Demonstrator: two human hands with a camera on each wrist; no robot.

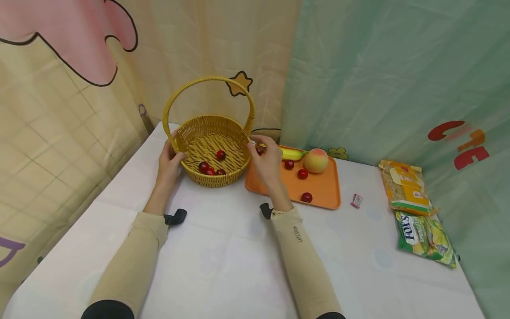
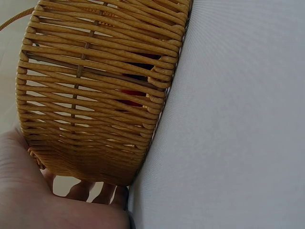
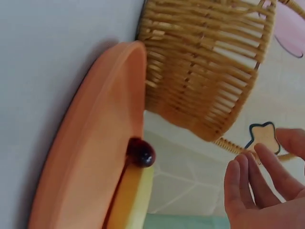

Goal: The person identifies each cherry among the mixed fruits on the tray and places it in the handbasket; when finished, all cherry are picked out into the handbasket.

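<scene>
A yellow wicker basket (image 1: 213, 180) with a tall arched handle stands on the table, several dark red cherries (image 1: 221, 155) inside it. At its left side my left hand (image 1: 168, 164) grips the basket, thumb near the rim and fingers around the outside. The left wrist view has the woven wall (image 2: 95, 95) close up, with red showing through gaps. By the handle's right base is my right hand (image 1: 267, 159), its fingers loosely bent and thumb apart from them in the right wrist view; whether they touch the handle I cannot tell.
An orange tray (image 1: 324, 197) right of the basket bears a banana (image 1: 292, 153), a peach (image 1: 316, 160) and several cherries (image 1: 306, 197). Farther right lie a small pink-wrapped candy (image 1: 356, 200), a yellow food bag (image 1: 406, 188) and a green candy bag (image 1: 425, 237). Curtains hang behind the table.
</scene>
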